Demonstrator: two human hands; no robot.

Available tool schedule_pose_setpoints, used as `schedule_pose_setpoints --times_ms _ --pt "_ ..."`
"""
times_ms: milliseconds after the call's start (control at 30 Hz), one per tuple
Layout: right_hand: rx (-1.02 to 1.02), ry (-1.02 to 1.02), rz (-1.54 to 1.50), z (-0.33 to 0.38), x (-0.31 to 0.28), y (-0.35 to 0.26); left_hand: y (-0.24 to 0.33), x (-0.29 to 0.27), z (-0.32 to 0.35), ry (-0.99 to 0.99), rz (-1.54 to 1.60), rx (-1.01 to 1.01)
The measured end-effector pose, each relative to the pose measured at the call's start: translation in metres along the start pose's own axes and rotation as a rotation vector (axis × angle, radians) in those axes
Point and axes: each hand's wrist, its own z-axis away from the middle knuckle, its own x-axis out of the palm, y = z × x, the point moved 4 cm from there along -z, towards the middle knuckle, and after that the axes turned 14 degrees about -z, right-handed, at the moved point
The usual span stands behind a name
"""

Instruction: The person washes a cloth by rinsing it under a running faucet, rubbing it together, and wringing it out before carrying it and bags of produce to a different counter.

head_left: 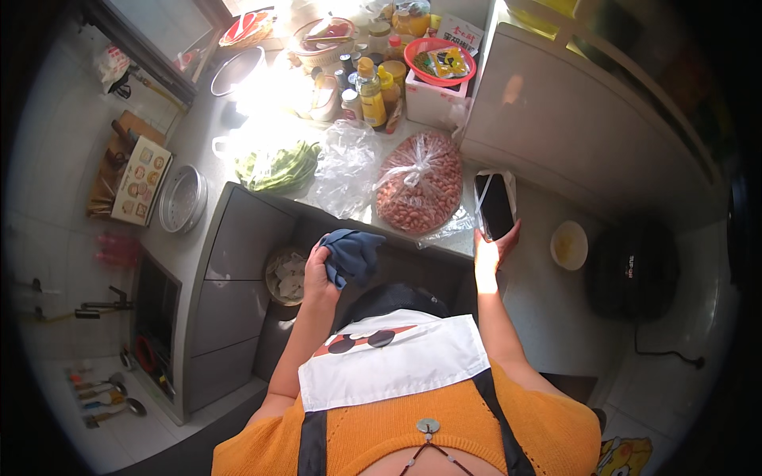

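My left hand [316, 274] is closed around a crumpled blue cloth [354, 255], held out in front of the counter edge. At the right, my right hand [490, 252] grips the near end of a black-screened phone [497, 208], thumb on one side and fingers on the other. Something white and clear shows along the phone's edges; I cannot tell whether it is a case or a wrapper. Just left of the phone, a knotted clear plastic bag of pinkish peanuts [419, 190] sits on the counter. Next to that lie a crumpled clear plastic bag [347, 166] and bagged green beans [278, 166].
Bottles [370, 95] and jars crowd the back. A red basket [441, 62] tops a white box [435, 99]. A small bowl [569, 245] and a black appliance [635, 270] stand at right. Colanders [183, 198], a knife block [141, 181] and the sink [155, 317] are left; a bin [286, 276] is below.
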Motion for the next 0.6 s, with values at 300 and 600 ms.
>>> schedule_pose_setpoints --times_ms 300,600 --pt "0.066 0.017 -0.031 -0.006 -0.010 0.022 -0.009 0.003 -0.005 0.017 -0.039 -0.093" --pt "-0.061 -0.051 0.007 -0.021 -0.022 0.036 -0.024 0.020 -0.003 -0.038 -0.046 -0.147"
